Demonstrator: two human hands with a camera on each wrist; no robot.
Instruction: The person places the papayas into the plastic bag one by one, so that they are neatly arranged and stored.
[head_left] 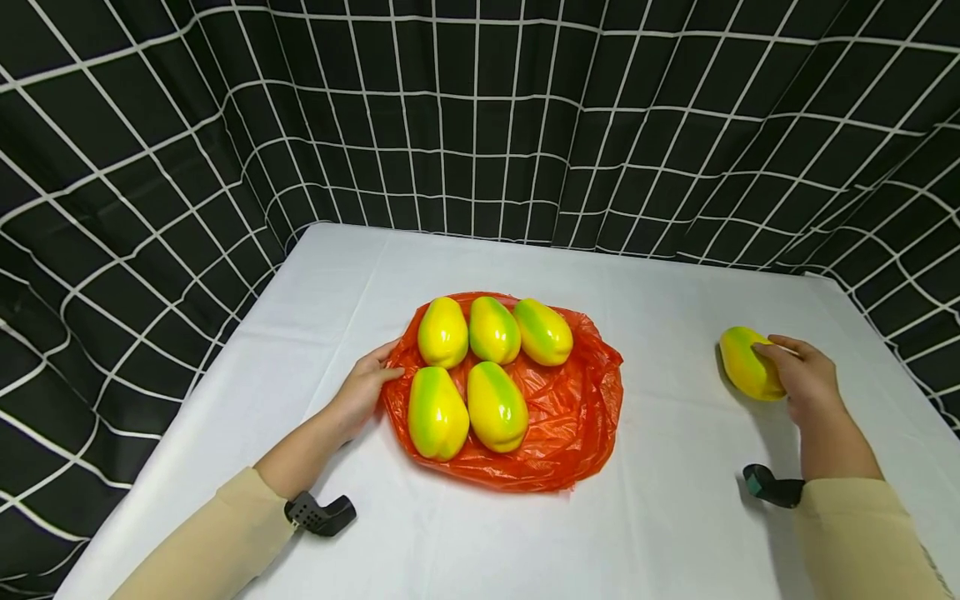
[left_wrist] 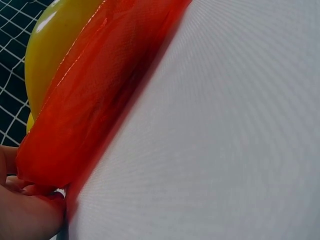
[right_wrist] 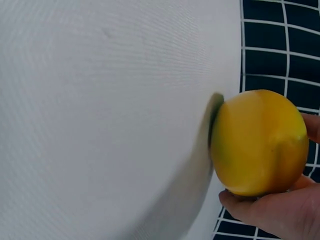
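Note:
A red plastic bag point(head_left: 555, 417) lies spread on the white table, with several glossy yellow-green papayas point(head_left: 437, 414) sitting in it. My left hand point(head_left: 367, 387) pinches the bag's left edge between thumb and fingers; in the left wrist view the red film point(left_wrist: 95, 105) folds over at the fingertips. Far to the right, my right hand point(head_left: 806, 375) grips one more papaya point(head_left: 750, 364) from its right side. The right wrist view shows this papaya point(right_wrist: 260, 142) at the tabletop beside its shadow, the thumb and fingers around it.
White cloth covers the table point(head_left: 675, 450). Black curtains with a white grid point(head_left: 465, 117) stand behind and at both sides. Black wrist cameras point(head_left: 322, 514) are strapped to both forearms, close above the cloth.

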